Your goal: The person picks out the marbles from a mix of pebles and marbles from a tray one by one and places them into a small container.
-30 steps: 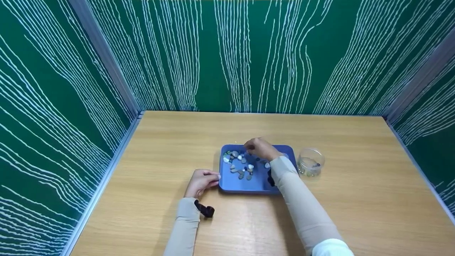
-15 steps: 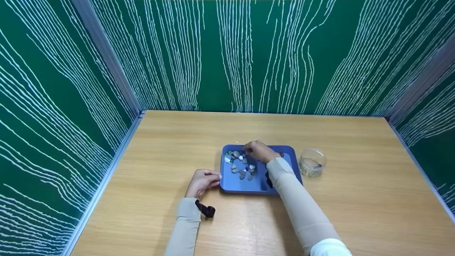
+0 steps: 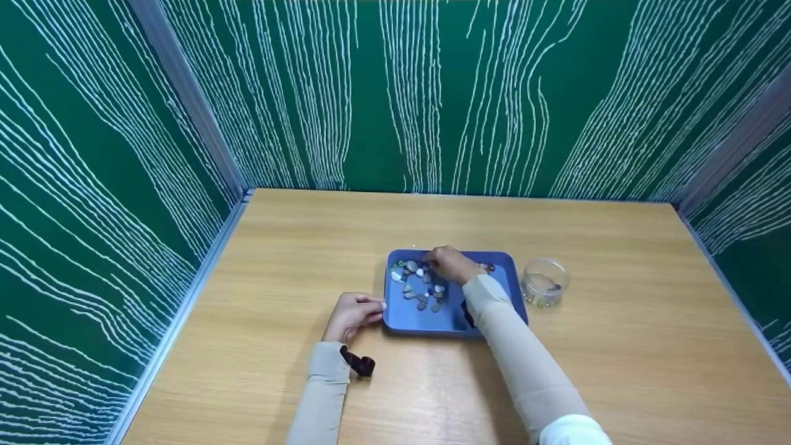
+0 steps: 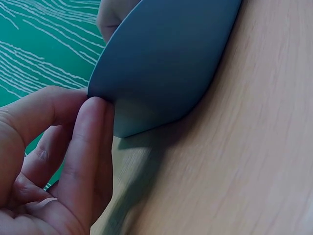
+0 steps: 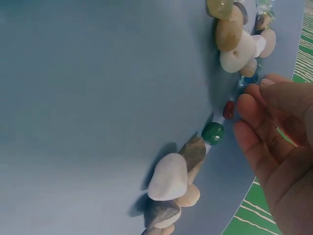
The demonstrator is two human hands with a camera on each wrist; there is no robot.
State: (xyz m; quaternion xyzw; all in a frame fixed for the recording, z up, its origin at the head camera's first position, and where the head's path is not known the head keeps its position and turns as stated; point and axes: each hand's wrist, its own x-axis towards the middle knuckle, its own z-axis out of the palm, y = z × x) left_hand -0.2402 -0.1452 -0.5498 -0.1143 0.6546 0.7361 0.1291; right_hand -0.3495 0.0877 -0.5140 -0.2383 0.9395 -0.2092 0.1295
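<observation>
A blue tray (image 3: 408,318) lies on the table, holding pebbles and glass stones. My left hand (image 3: 352,316) pinches its left rim between thumb and fingers; the left wrist view shows that grip (image 4: 73,147) on the tray wall (image 4: 156,58) up close. At the tray's back side, my right hand (image 3: 454,264) reaches down among the stones. In the right wrist view its thumb and fingertips close at a blue glass pebble (image 5: 249,78), partly hidden by them. Beside the fingers lie a small red stone (image 5: 228,109) and a green glass pebble (image 5: 213,133). A white pebble (image 5: 168,177) sits further along the row.
A clear round tub (image 3: 544,284) with some glass stones at its bottom stands right of the tray. Grey and white pebbles (image 3: 422,305) form a curved line in the tray. Green walls (image 3: 364,93) with white streaks enclose the table (image 3: 296,247).
My right hand shifted slightly left and down within the tray, then stayed nearly still, uncovering dark stones near the back right corner. The left hand keeps its hold on the rim.
</observation>
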